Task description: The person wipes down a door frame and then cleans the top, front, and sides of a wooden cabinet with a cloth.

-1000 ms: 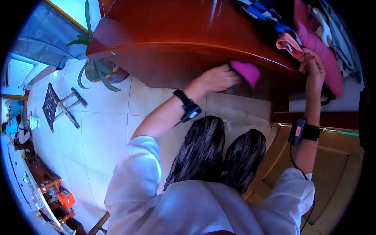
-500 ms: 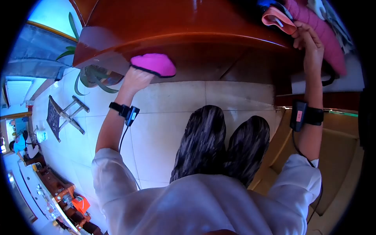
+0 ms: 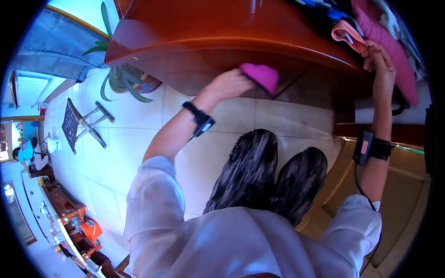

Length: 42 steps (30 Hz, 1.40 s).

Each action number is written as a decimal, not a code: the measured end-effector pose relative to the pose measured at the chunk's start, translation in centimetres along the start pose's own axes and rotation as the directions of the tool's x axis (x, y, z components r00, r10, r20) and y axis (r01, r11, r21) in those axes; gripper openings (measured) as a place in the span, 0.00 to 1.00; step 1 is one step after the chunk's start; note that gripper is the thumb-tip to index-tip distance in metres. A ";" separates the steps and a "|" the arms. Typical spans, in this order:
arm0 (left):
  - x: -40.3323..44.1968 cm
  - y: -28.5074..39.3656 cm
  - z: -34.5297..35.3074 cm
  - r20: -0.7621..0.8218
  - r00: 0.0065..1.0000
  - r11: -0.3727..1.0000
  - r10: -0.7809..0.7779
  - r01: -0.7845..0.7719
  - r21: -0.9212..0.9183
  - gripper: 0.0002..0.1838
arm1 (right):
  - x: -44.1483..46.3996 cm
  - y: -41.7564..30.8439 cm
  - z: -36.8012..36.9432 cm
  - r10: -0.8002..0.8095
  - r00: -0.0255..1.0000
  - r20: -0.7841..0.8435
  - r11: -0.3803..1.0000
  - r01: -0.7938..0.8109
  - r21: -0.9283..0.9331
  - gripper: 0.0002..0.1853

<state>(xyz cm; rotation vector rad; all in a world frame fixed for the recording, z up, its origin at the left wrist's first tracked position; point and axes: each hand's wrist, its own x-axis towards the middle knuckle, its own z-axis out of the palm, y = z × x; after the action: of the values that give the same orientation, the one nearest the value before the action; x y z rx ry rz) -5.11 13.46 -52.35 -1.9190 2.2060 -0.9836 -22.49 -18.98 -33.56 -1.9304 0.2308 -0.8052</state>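
Note:
My left hand (image 3: 231,85) is closed on a pink cloth (image 3: 262,78) with a dark edge, held against the front face of the glossy red-brown wooden cabinet (image 3: 194,51). Part of my left fingers is hidden by the cloth. At the upper right, my right hand (image 3: 379,56) pinches the rim of a salmon-coloured item (image 3: 348,35) on the cabinet's edge. Beside that hand lies a dark pink quilted fabric (image 3: 391,55).
A folding stool (image 3: 88,124) stands on the tiled floor at the left, near a potted plant (image 3: 125,79). At far left are a person (image 3: 28,153) and a cluttered table with an orange-red box (image 3: 92,230). A tan seat (image 3: 384,199) is at right.
My left hand moved left along the cabinet front with the pink cloth, then came back partway to the right. My right hand still holds the salmon-coloured item. The view shifted too.

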 end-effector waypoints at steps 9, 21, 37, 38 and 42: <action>-11.4 -3.9 -6.0 0.111 0.812 0.819 -0.573 0.561 0.121 0.18 | 0.5 1.6 -1.2 -0.015 0.999 -0.029 0.999 0.014 -0.043 0.12; 8.3 3.0 2.0 -0.013 0.999 0.998 -0.049 0.050 0.038 0.23 | 0.6 1.6 -0.6 -0.035 0.997 -0.075 0.998 0.032 -0.048 0.10; 1.4 5.5 6.4 0.488 0.829 0.850 0.274 -0.446 0.280 0.29 | 0.1 -0.6 1.4 0.039 0.995 -0.097 0.998 -0.034 0.050 0.07; 2.0 4.8 5.5 0.446 0.866 0.917 0.228 -0.345 0.201 0.29 | 0.0 -0.8 1.6 0.038 0.995 -0.090 0.997 -0.032 0.066 0.07; 4.4 3.9 3.4 0.364 0.919 0.946 0.150 -0.241 0.219 0.32 | 0.0 -1.0 1.6 0.010 0.995 -0.099 0.999 -0.007 0.036 0.07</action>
<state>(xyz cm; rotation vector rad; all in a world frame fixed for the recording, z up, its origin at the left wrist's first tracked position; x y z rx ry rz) -7.97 8.14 -55.43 -1.5764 1.9178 -0.7887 -21.67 -17.28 -33.19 -1.8569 0.2828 -0.8954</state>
